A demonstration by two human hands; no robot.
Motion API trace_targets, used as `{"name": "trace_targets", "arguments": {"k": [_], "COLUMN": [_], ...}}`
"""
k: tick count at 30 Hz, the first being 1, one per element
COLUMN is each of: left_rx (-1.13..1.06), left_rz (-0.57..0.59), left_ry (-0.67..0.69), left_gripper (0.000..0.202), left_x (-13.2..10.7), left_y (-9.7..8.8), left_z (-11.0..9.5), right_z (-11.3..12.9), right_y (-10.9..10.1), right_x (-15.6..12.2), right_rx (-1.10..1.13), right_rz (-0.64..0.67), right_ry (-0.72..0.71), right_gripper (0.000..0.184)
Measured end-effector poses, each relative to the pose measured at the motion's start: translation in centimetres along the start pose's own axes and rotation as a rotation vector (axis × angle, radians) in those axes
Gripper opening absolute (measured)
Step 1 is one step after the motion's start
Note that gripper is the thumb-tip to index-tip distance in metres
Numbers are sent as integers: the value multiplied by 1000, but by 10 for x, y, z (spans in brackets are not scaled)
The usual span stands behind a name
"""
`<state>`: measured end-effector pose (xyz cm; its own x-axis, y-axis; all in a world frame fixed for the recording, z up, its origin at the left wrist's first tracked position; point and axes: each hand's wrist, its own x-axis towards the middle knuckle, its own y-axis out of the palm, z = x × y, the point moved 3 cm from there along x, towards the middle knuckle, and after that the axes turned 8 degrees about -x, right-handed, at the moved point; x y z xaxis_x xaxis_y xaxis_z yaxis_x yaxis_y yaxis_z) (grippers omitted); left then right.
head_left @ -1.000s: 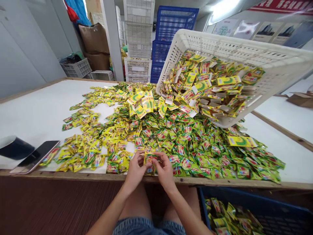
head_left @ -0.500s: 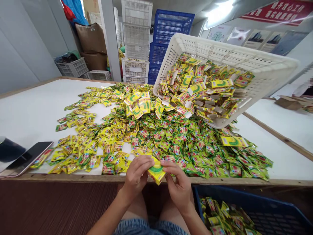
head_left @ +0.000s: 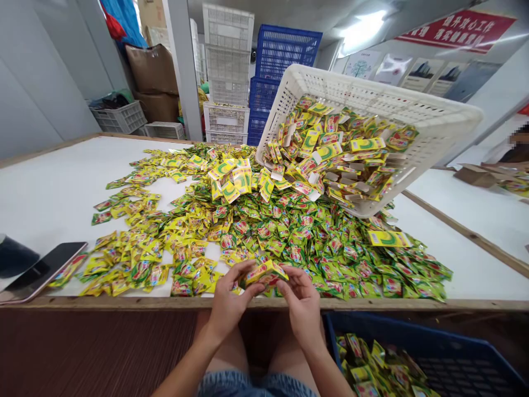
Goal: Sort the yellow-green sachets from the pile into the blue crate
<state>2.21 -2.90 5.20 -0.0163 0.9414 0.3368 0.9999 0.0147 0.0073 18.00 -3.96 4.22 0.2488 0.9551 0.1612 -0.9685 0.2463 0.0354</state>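
So picture a clock dial centred on the small yellow carton [head_left: 266, 272] this person's got up, tilted, just above the near edge of the white table [head_left: 61, 182]. The left hand [head_left: 231, 298] is pinching its left end, thumb in front, fingers round the back. The right hand [head_left: 303, 300] has thumb and curled fingertips nipping the other end, so the box basically hangs between the two.

Around the dial: mostly yellow sachets [head_left: 144, 248] sprawl from 9 to 11 o'clock, and a big heap of green sachets [head_left: 297, 251] runs from 12 round to 3. A few flat cartons [head_left: 242, 176] sit on the pile between 11 and 12. Between 1 and 2 there's a white basket [head_left: 438, 127], tipped towards the person and full of more cartons. Over at 9, a phone [head_left: 53, 264] lies by a dark cup [head_left: 16, 256]. Down at 4 o'clock, below table level, is a blue crate [head_left: 413, 325] with packets [head_left: 376, 364] in it.
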Motion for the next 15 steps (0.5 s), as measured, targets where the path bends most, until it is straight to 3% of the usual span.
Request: {"name": "trace_targets", "arguments": {"k": [4,8,15], "left_rx": [-299,-330,-375], "left_rz": [-28,4,20], "left_ry": [-188,-268,-384], "left_gripper": [51,36,43], "left_x": [3,2,3], "left_y": [8,12,21], "left_z": [4,9,17], "right_z": [-17,-22,-23], "right_y": [0,3,3], "right_x": [2,2,6], "right_rx": [179,199,146], "right_rz": [-98,-51,-2], "right_ry": [169,232,258], "right_gripper": [35,40,35]}}
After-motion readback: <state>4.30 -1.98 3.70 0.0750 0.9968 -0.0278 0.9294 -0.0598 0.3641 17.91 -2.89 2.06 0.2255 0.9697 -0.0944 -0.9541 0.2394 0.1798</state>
